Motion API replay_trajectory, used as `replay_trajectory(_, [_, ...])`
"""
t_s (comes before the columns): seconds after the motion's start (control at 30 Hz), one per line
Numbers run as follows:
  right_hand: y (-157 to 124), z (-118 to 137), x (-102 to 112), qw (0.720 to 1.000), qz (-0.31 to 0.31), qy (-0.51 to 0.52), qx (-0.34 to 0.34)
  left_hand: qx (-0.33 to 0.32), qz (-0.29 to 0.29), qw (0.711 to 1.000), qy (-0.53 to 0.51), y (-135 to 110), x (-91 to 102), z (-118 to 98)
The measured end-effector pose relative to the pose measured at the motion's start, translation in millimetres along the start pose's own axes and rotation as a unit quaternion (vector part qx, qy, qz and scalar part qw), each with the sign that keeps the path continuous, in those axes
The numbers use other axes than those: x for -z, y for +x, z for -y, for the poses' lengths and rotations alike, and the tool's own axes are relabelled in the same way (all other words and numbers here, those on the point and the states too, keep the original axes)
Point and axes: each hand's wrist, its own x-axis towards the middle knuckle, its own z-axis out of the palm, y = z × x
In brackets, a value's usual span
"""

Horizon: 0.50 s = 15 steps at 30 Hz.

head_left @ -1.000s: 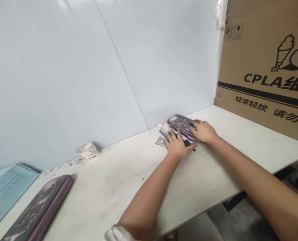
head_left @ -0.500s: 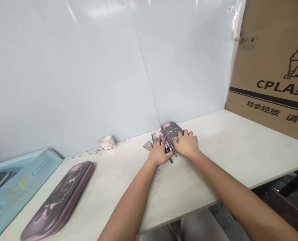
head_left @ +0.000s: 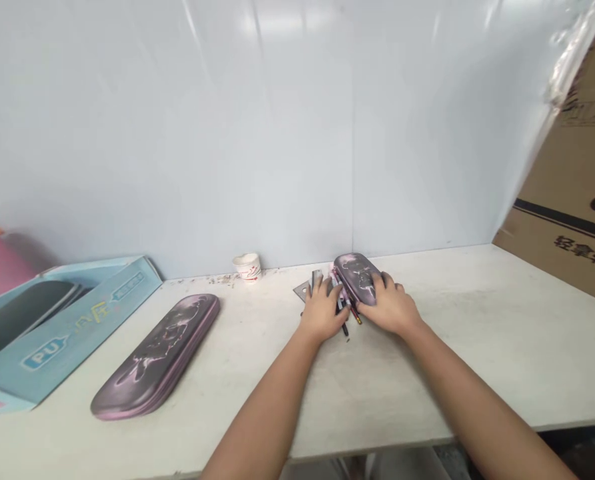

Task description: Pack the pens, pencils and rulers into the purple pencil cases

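Pencil case (head_left: 356, 275) under our right hand (head_left: 390, 305)
Hands close together: our left hand (head_left: 322, 310) lies on pens (head_left: 345, 325) beside a set square (head_left: 301, 291); any grip, we cannot tell.

Two bare forearms, the left forearm (head_left: 257, 417) and the right forearm (head_left: 492, 417), come in from the bottom edge of the view, smooth and rounded, narrowing toward the wrists. They end in the left hand (head_left: 322, 313) and the right hand (head_left: 390, 305), both bare and ungloved, with slim fingers and rounded fingertips; finer detail is too small to tell. Beneath the front edge of the desk (head_left: 477, 347), a patch of pale cloth (head_left: 402, 465) looks like trousers on the person's legs, though it is only partly seen.
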Motion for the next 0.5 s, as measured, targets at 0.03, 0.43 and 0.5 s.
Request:
replay_trajectory(0.03, [-1,-3,1,1.000,-0.011,0.005,0.008,0.005,-0.019,1.000,-0.008,0,1.2,-2])
replay_trajectory(0.43, [-14,5,2,0.904,-0.270,0.057,0.327,0.077,-0.227,0.906,-0.349,6,20.2,-20])
replay_trajectory(0.5, [-15,9,1,0.911,-0.261,0.038,0.317,0.098,-0.291,0.900,-0.310,5,28.5,-16])
